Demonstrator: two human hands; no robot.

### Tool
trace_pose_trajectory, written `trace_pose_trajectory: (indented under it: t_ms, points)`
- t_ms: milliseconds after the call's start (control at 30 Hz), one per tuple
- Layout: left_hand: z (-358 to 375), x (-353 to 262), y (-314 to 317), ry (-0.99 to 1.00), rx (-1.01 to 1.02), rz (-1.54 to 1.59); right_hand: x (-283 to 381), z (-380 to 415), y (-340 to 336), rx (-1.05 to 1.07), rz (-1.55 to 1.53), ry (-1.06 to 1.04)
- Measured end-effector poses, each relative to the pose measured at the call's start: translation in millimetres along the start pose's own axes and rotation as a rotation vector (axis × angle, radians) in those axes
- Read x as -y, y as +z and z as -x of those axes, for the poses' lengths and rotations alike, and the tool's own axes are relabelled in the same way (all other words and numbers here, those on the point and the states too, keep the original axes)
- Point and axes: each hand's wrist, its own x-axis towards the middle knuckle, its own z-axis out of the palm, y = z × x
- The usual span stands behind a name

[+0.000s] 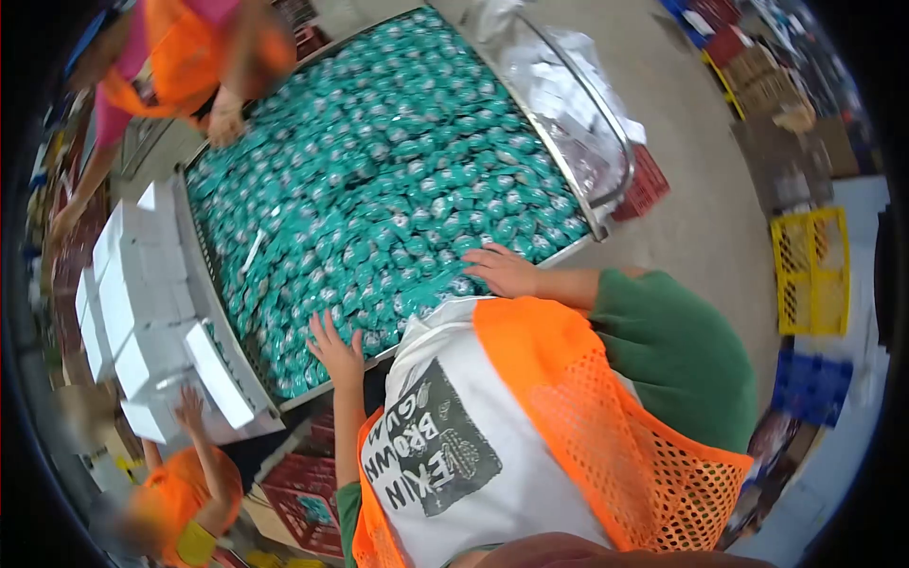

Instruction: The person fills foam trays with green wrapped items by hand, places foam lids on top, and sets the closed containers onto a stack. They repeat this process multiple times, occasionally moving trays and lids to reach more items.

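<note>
Teal-wrapped packets [407,170], heaped, extending up-frame from both hands. Left hand [335,352], lower centre-left: fingers spread, at near edge. Right hand [502,273], centre: flat, fingers extended, likewise.

The left hand [335,354], spread, and the right hand [506,273] rest on green-wrapped packets [407,161] heaped across a rimmed counter [572,250], one co-worker [178,57] at its far left corner and a second co-worker [185,502] by white boxes [144,293] along its left.
</note>
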Motion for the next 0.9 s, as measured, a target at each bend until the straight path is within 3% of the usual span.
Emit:
trace_pose_trajectory:
  t_ms: [67,267,767,867,900]
  points:
    - [13.9,6.7,19.9,-0.080,0.048,-0.046,-2.0,1.8,5.1,-0.011,0.001,0.013]
    - [13.3,6.4,23.1,-0.125,-0.156,0.021,3.4,0.8,-1.9,-0.033,0.017,-0.011]
    - [15.5,16.2,28.9,-0.100,-0.238,0.069,12.8,-2.9,-1.9,0.124,0.145,0.010]
    - [17.3,15.7,30.0,-0.243,-0.116,0.198,10.8,-2.8,-0.2,0.115,0.175,-0.009]
    - [17.2,15.1,30.6,-0.214,-0.172,0.189,10.5,-2.6,0.5,0.107,0.176,-0.015]
